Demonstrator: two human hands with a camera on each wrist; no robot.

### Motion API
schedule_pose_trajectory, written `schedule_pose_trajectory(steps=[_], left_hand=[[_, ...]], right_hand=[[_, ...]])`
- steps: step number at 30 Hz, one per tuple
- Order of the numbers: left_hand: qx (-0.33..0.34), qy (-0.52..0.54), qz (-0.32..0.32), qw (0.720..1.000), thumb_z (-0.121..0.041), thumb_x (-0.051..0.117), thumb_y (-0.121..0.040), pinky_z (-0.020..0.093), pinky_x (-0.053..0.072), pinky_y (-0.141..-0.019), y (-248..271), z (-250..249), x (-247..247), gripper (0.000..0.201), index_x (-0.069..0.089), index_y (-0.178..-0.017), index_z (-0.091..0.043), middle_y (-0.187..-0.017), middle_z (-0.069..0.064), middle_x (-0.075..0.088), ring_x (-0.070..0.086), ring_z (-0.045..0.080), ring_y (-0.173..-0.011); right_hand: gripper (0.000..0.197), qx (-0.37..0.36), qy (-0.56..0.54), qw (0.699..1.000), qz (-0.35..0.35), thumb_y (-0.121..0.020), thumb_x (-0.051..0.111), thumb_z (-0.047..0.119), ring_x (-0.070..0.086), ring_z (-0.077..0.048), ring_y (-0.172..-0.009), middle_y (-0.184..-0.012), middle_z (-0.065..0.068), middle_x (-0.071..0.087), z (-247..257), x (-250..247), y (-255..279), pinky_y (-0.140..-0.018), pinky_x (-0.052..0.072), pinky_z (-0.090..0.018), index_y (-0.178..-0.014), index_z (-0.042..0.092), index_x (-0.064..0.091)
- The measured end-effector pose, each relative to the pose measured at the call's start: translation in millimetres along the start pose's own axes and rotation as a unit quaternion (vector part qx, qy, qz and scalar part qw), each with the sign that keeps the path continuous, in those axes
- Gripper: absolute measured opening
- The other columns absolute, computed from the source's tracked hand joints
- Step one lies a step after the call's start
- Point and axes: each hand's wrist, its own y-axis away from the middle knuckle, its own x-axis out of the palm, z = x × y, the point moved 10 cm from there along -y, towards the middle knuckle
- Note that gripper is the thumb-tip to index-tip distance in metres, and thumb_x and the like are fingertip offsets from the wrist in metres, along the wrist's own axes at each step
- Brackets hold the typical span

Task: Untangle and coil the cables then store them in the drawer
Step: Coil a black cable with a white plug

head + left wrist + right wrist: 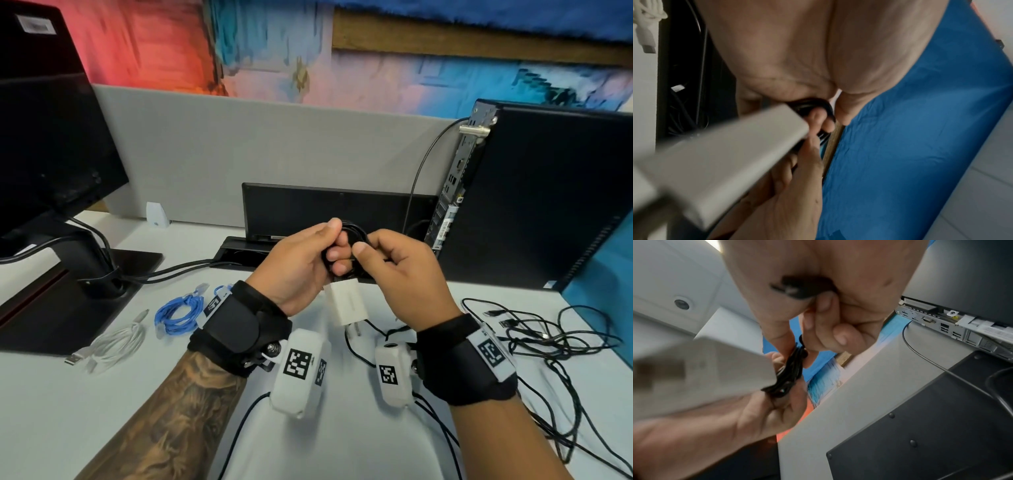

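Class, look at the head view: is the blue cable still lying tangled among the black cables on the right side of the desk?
No. The blue cable lies coiled on the desk's left, beside the white cable, apart from the black cables.

Both forearms rise from the bottom of the head view and meet at frame centre, each wrist wrapped in a black strap. The left hand sits left of centre, thumb raised and fingers curled in a pinch. The right hand faces it, thumb forward, fingers curled, knuckles toward the right.
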Motion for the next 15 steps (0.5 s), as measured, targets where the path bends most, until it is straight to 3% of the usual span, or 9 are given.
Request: schedule_pose_trajectory(steps=[2, 3, 5, 8, 9, 10, 12, 15], left_hand=[[0.000, 0.013, -0.037, 0.999, -0.032, 0.044, -0.104, 0.018, 0.034, -0.052, 2.8, 1.4, -11.6, 0.034, 0.049, -0.076, -0.014, -0.063, -0.002, 0.031, 0.034, 0.009, -0.052], [-0.003, 0.022, -0.056, 0.998, -0.034, 0.045, -0.103, 0.017, 0.031, -0.049, 5.2, 3.9, -19.3, 0.035, 0.049, -0.075, -0.015, -0.061, -0.003, 0.030, 0.032, 0.008, -0.049], [-0.005, 0.027, -0.099, 0.995, -0.036, 0.047, -0.103, 0.018, 0.029, -0.049, 12.0, 10.1, -35.7, 0.036, 0.049, -0.073, -0.015, -0.058, -0.005, 0.030, 0.029, 0.006, -0.046], [-0.022, 0.032, -0.147, 0.988, -0.038, 0.047, -0.103, 0.030, 0.040, -0.056, 23.6, 29.2, -56.9, 0.036, 0.049, -0.073, -0.017, -0.054, -0.008, 0.032, 0.030, 0.006, -0.043], [-0.035, 0.041, -0.155, 0.986, -0.039, 0.047, -0.103, 0.032, 0.042, -0.058, 26.6, 38.8, -61.9, 0.036, 0.049, -0.073, -0.018, -0.053, -0.008, 0.032, 0.030, 0.006, -0.042], [-0.049, 0.049, -0.161, 0.985, -0.039, 0.047, -0.102, 0.033, 0.041, -0.059, 28.9, 48.1, -66.1, 0.036, 0.049, -0.073, -0.018, -0.053, -0.009, 0.032, 0.031, 0.005, -0.041], [-0.069, 0.055, -0.170, 0.982, -0.039, 0.048, -0.101, 0.032, 0.036, -0.057, 33.2, 63.4, -71.2, 0.036, 0.049, -0.072, -0.018, -0.052, -0.009, 0.032, 0.030, 0.005, -0.040], [-0.086, 0.061, -0.162, 0.981, -0.038, 0.048, -0.102, 0.032, 0.036, -0.056, 38.4, 75.5, -66.4, 0.036, 0.049, -0.073, -0.016, -0.052, -0.008, 0.030, 0.029, 0.005, -0.040]], right_hand=[[0.028, 0.005, 0.000, 1.000, 0.023, -0.103, 0.058, 0.025, 0.053, -0.004, -0.061, -0.065, 0.003, 0.061, -1.0, 7.1, 3.6, -0.061, 0.048, -0.024, -0.083, 0.008, 0.069], [0.032, 0.024, -0.005, 0.999, 0.039, -0.105, 0.054, 0.026, 0.054, -0.004, -0.060, -0.064, 0.006, 0.062, -7.3, 11.2, 6.3, -0.060, 0.048, -0.025, -0.087, 0.005, 0.070], [0.031, 0.079, -0.018, 0.993, 0.081, -0.107, 0.046, 0.020, 0.050, -0.002, -0.058, -0.061, 0.016, 0.056, -23.3, 21.0, 14.9, -0.062, 0.041, -0.019, -0.091, 0.013, 0.072], [0.029, 0.139, 0.022, 0.972, 0.186, -0.101, 0.048, 0.015, 0.048, -0.015, -0.069, -0.075, 0.007, 0.053, -45.0, 43.9, 34.0, -0.071, 0.046, -0.041, -0.089, 0.029, 0.070], [0.027, 0.149, 0.043, 0.964, 0.216, -0.101, 0.051, 0.016, 0.053, -0.016, -0.075, -0.084, 0.005, 0.059, -51.4, 49.2, 40.4, -0.079, 0.049, -0.041, -0.092, 0.032, 0.071], [0.025, 0.154, 0.060, 0.960, 0.228, -0.101, 0.054, 0.019, 0.058, -0.012, -0.083, -0.093, 0.007, 0.063, -54.6, 50.4, 45.2, -0.085, 0.050, -0.032, -0.095, 0.035, 0.074], [0.021, 0.159, 0.060, 0.965, 0.201, -0.099, 0.062, 0.021, 0.061, -0.002, -0.089, -0.101, 0.011, 0.068, -58.4, 45.3, 49.3, -0.080, 0.047, -0.011, -0.102, 0.035, 0.078], [0.017, 0.204, -0.039, 0.973, 0.100, -0.095, 0.070, 0.015, 0.066, 0.001, -0.075, -0.088, 0.008, 0.076, -69.4, 30.7, 53.3, -0.065, 0.047, -0.009, -0.103, 0.026, 0.080]])
